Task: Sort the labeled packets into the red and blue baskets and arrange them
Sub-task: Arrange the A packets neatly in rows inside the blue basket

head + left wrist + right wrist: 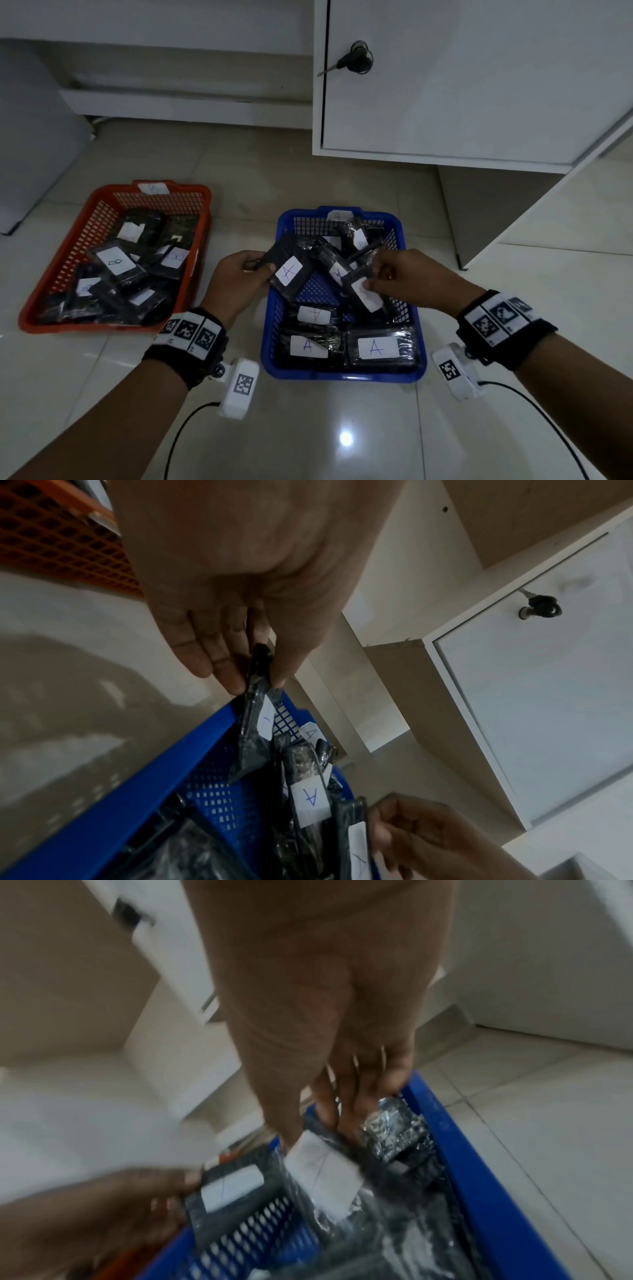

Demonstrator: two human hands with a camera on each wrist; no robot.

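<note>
The blue basket (270, 342) stands on the floor in front of me with several black packets labelled A. My left hand (239, 274) pinches one black A packet (289, 274) by its end over the basket's left rim; the left wrist view shows the same packet (253, 723) hanging edge-on from thumb and fingers. My right hand (394, 274) grips another black packet (363, 291) with a white label over the basket's middle, blurred in the right wrist view (322, 1172). The red basket (68, 260) at the left holds several black packets labelled B.
A white cabinet (479, 85) with a key in its lock (358, 61) hangs over the floor behind the blue basket. A low white shelf runs behind the red basket. Camera cables trail from both wrists across the glossy tiled floor (308, 428).
</note>
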